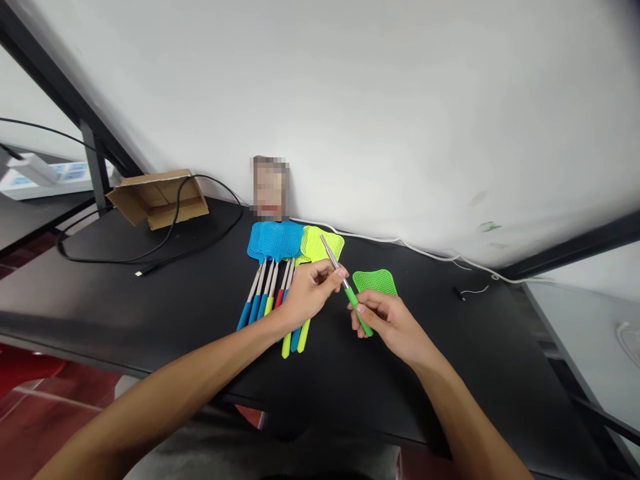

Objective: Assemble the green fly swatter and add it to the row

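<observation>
Both hands hold one thin rod with a green grip, the fly swatter handle [350,291], above a black table [150,300]. My left hand [310,290] pinches its silver metal shaft near the middle. My right hand [385,320] grips the green end. A loose green mesh swatter head [375,281] lies on the table just behind my right hand. Left of my hands lies a row of several assembled fly swatters [280,267] with blue and yellow-green heads and blue, yellow and red grips.
An open cardboard box [157,197] sits at the table's back left with a black cable [150,257] looping past it. A white cable [425,250] runs along the wall. A small blurred picture [270,187] leans on the white wall.
</observation>
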`<state>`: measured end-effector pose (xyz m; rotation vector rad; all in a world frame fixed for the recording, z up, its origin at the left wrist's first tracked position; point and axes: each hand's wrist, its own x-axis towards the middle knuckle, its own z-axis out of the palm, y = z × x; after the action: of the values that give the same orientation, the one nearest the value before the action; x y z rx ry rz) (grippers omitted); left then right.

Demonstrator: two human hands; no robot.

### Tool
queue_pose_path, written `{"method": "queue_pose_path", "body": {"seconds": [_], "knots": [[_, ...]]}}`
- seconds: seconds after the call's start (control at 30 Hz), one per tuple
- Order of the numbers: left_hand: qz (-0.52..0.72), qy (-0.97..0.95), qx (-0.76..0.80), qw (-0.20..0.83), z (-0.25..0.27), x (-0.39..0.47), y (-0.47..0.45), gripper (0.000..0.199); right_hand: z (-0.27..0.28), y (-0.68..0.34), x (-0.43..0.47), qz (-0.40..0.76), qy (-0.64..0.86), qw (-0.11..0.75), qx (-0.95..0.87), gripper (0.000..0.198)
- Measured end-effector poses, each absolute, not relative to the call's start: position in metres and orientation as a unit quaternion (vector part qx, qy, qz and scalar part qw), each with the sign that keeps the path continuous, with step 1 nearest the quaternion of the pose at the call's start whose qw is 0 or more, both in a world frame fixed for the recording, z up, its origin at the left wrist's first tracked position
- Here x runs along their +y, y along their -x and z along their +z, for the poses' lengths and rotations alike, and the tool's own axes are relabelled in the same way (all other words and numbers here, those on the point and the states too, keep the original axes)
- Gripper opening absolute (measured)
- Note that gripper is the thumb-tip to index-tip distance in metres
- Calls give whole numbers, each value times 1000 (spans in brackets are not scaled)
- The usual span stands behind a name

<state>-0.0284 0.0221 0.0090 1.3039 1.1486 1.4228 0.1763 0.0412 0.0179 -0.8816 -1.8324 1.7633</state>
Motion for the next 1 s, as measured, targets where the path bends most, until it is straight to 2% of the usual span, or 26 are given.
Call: {"method": "queue_pose_path", "body": {"seconds": [0.17, 0.4, 0.8, 0.87, 1.0], "knots": [[576, -521, 473, 415, 7, 20, 26, 38, 16, -173, 36, 554, 353, 239, -715, 26], [563, -533, 481, 410, 4, 19, 24, 36, 12, -163, 22, 365, 423, 265, -786, 19], [547, -547, 495, 396, -1, 18, 20, 31, -7, -157, 17, 67, 397, 286, -870, 24], [547, -547, 495, 396, -2, 17, 19, 31, -6, -156, 17, 63, 398, 280, -871, 25], [548, -542, 503, 391, -1, 19, 21, 35, 6, -160, 26, 177, 416, 282, -846, 28]]}}
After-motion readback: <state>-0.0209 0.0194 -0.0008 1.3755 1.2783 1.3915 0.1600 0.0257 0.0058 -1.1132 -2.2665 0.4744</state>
